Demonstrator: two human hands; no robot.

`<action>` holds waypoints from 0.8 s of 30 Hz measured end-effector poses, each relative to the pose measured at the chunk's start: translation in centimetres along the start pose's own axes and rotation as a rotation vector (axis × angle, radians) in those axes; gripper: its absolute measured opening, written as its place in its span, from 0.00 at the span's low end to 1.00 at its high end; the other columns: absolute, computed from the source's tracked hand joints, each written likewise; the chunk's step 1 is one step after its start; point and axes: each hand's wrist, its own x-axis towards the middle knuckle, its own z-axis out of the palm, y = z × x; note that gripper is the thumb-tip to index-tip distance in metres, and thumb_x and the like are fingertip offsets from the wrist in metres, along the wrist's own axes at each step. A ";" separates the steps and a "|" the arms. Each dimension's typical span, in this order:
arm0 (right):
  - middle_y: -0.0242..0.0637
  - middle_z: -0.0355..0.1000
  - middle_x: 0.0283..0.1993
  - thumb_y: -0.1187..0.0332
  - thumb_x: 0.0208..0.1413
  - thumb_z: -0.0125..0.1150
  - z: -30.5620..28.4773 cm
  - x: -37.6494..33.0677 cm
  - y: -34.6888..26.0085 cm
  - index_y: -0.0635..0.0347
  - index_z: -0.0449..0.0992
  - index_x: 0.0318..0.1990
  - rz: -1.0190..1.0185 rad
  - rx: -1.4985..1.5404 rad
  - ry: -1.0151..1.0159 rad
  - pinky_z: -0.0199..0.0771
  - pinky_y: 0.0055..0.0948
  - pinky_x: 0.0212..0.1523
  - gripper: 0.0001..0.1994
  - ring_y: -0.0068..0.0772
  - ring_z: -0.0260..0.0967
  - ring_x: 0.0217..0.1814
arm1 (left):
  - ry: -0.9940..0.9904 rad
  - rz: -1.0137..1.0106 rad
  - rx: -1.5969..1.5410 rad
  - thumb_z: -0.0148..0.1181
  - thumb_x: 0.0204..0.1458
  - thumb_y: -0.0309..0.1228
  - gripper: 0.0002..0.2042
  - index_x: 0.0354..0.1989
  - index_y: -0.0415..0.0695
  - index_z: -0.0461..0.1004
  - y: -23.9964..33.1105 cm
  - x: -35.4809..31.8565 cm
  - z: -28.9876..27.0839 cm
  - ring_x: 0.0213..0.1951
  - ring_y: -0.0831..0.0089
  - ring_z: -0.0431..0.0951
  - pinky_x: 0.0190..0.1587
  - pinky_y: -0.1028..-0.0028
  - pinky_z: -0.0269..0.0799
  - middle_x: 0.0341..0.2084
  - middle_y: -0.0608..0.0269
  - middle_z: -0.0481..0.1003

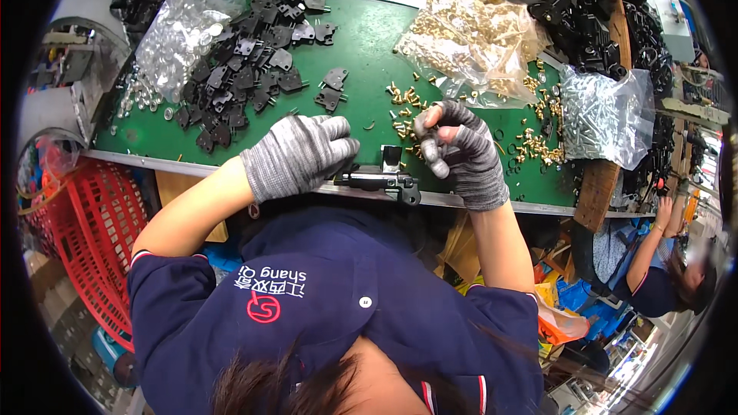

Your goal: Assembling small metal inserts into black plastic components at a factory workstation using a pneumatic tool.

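My left hand (304, 155), in a grey fingerless-tip knit glove, is closed with its fingers curled down at the bench's front edge. Whatever lies under those fingers is hidden. Just right of it a long black metal part (377, 181) with a rounded lug rests along the edge, below a small upright metal block (391, 158). My right hand (465, 152), gloved alike, is raised over the right of this part, thumb and fingers bent toward each other. Anything between the fingertips is too small to make out. Loose brass screws (407, 104) lie beside its fingers.
Black switch-like pieces (254, 61) are heaped at the left, beside a clear bag of silver caps (184, 31). A bag of brass screws (469, 31) and a bag of silver screws (607, 115) stand right. A red basket (96, 238) is lower left; another person (661, 277) works far right.
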 end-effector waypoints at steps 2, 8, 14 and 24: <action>0.31 0.72 0.28 0.70 0.54 0.58 0.6 0.6 -0.3 0.62 0.75 0.36 0.016 0.099 -0.041 0.72 0.29 0.30 0.06 0.29 0.71 0.27 | 0.111 0.061 -0.013 0.59 0.43 0.30 0.12 0.38 0.42 0.74 0.0 -0.5 0.1 0.33 0.58 0.75 0.31 0.64 0.72 0.33 0.57 0.71; 0.42 0.73 0.33 0.68 0.53 0.56 1.6 1.8 -0.3 0.60 0.73 0.38 -0.269 -0.858 -0.085 0.73 0.37 0.31 0.07 0.40 0.73 0.30 | -0.095 -0.080 0.137 0.59 0.44 0.28 0.14 0.42 0.43 0.73 0.9 0.2 -0.4 0.32 0.57 0.76 0.31 0.62 0.73 0.34 0.56 0.70; 0.41 0.72 0.30 0.69 0.51 0.59 2.1 2.2 -0.8 0.59 0.73 0.38 -0.196 -0.989 -0.112 0.73 0.35 0.33 0.08 0.42 0.72 0.31 | 0.104 -0.054 -0.080 0.58 0.43 0.27 0.15 0.43 0.45 0.73 -0.5 3.9 -1.2 0.32 0.57 0.76 0.32 0.61 0.73 0.34 0.56 0.70; 0.35 0.69 0.25 0.62 0.55 0.56 0.3 1.6 0.7 0.62 0.71 0.34 -0.163 -0.111 0.058 0.70 0.30 0.26 0.11 0.29 0.69 0.24 | -0.177 -0.031 0.164 0.64 0.42 0.31 0.14 0.38 0.44 0.72 0.3 8.2 -1.0 0.36 0.56 0.79 0.35 0.62 0.76 0.36 0.53 0.71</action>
